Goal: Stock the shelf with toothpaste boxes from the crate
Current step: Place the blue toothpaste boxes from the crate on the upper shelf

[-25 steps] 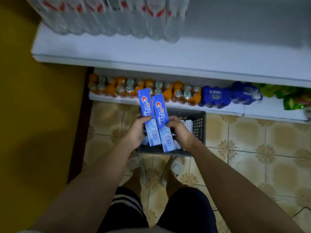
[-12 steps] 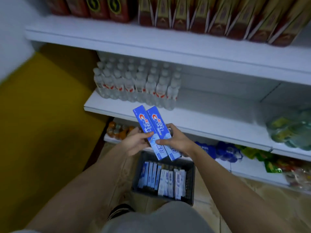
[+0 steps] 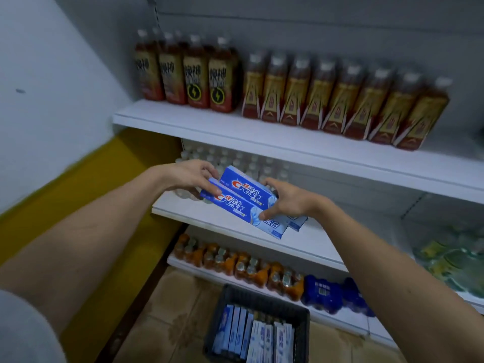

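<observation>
Two blue toothpaste boxes (image 3: 242, 199) lie side by side, held between both my hands in front of the middle white shelf (image 3: 301, 242). My left hand (image 3: 191, 178) grips their upper left ends. My right hand (image 3: 286, 199) grips their lower right part, fingers on the front box. Below on the tiled floor stands the dark crate (image 3: 303, 318), with several more toothpaste boxes (image 3: 251, 336) upright inside it.
Small water bottles (image 3: 235, 161) fill the left of the middle shelf behind the boxes. Brown drink bottles (image 3: 340, 100) line the upper shelf. Orange bottles (image 3: 235, 265) and blue packs (image 3: 324, 294) sit on the bottom shelf. Green packets (image 3: 450, 260) lie at right. A wall stands at left.
Both hands have lifted the two boxes up from the crate to the height of the middle shelf and turned them more level. My view has tilted upward.
</observation>
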`<state>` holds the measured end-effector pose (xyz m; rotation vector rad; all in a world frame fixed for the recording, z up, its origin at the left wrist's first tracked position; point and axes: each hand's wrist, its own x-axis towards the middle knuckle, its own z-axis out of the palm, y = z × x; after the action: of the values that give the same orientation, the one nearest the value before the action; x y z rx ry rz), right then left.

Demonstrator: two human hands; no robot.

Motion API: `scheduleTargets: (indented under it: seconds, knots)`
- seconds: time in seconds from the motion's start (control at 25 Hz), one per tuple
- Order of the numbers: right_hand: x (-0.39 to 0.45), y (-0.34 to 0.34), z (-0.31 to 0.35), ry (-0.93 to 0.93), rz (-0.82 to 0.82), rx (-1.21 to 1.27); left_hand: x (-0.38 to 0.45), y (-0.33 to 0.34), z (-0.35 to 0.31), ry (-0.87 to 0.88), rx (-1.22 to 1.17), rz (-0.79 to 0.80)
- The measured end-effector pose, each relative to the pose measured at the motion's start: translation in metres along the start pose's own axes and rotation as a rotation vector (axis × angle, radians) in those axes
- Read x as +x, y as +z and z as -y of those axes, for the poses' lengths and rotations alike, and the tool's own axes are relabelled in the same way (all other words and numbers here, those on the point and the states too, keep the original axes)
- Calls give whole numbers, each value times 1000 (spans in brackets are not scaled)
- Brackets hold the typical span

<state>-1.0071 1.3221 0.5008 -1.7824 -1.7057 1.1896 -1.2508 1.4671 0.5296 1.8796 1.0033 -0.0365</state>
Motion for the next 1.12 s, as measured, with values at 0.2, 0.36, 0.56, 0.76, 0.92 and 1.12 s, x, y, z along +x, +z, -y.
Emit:
scheduleTargets:
  seconds: [0.2,0.36,0.56,0.76,0.92,1.12]
  knots:
    - [-2,14,44,24,41,-71,-35,-8,18,-2,276,23]
    - [0,37,87,66,109,-125,-72,-31,36,4,218,75]
    - [1,54,150,65,99,-208,-120,-78,44,16,222,124]
    - [-2,38,185,5,-237,-49,-165,-138,55,90,18,-63]
    - [6,36,193,-105,-351,188,-177,-164,55,93,-48,-134]
    - [17,7,203,-172,-349,189,-165,-167,21,-6,157,-7]
